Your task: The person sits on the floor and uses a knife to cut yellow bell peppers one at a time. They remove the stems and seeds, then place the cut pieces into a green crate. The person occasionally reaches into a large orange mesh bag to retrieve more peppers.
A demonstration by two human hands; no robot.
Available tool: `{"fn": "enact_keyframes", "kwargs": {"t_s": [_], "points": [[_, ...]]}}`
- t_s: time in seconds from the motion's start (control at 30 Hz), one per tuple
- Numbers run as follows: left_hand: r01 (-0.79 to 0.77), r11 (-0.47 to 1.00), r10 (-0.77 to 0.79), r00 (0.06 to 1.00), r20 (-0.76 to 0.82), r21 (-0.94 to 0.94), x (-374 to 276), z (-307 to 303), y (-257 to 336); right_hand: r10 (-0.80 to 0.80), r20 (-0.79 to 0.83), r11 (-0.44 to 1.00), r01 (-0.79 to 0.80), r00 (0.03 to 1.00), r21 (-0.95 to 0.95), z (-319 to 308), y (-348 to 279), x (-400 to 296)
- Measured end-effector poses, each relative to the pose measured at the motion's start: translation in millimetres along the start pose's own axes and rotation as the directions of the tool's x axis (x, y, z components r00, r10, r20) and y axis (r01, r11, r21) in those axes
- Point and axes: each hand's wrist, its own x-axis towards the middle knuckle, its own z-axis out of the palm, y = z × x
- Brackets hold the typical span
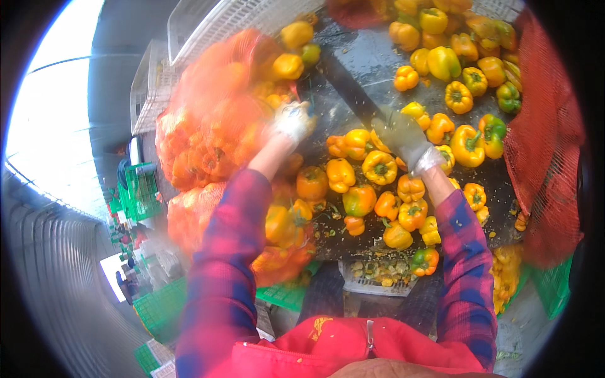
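My left hand (pixel 291 120), in a pale glove with curled fingers, is at the mouth of an orange mesh bag (pixel 212 118) full of bell peppers. A red strand of the bag reaches its fingers; blur hides whether they grip it. My right hand (pixel 401 137), in a greyish glove, is among loose yellow bell peppers (pixel 379 167) on the dark tabletop (pixel 350 212). A long dark, flat, blade-like strip (pixel 350 87) runs from its fingertips towards the far left. Whether that hand grips the strip is unclear. Part of a cut-looking yellow piece (pixel 379 141) shows beside it.
More peppers (pixel 444 64) are heaped at the far right, beside red mesh sacking (pixel 543 141). White plastic crates (pixel 208 33) line the far left. Below the table's near edge, a white crate (pixel 373 286) holds scraps. Green crates (pixel 160 307) stand at left.
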Motion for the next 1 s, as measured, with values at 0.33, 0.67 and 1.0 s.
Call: {"fn": "enact_keyframes", "kwargs": {"t_s": [0.33,0.67,1.0], "points": [[0.046,0.957,-0.105,0.975,0.195,0.288,13.7,-59.3,-42.1,0.176,0.054,0.903,-0.183,0.983,0.388,25.5,10.0,-24.9],[-0.4,0.811,0.295,0.909,0.293,0.427,-110.9,-43.7,-31.7,0.214,0.121,0.707,-0.239,0.969,0.666,16.6,3.4,-65.5],[-0.45,0.892,0.451,0.874,0.183,-0.045,-289.3,-7.0,-82.7,0.241,0.243,0.562,-0.339,0.94,0.754,28.2,-33.9,-118.0]]}}
